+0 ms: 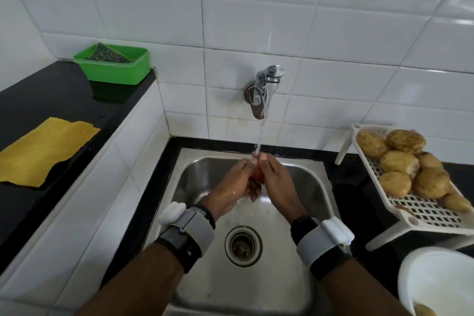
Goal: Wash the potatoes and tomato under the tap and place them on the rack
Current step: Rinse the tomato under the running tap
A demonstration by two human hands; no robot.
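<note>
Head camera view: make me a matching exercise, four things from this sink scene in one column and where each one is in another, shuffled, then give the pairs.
Things:
1 tomato
2 potato pile
3 yellow cloth
4 scrub pad

Places:
A in the green tub
B between left hand and right hand under the tap
C on the white rack
D flat on the black counter

Pairs: 1-B, 2-C, 3-D, 4-A

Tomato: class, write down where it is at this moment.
In the head view the tomato sits centre frame, cupped between the left hand and right hand, under the running tap, above the sink.
</note>
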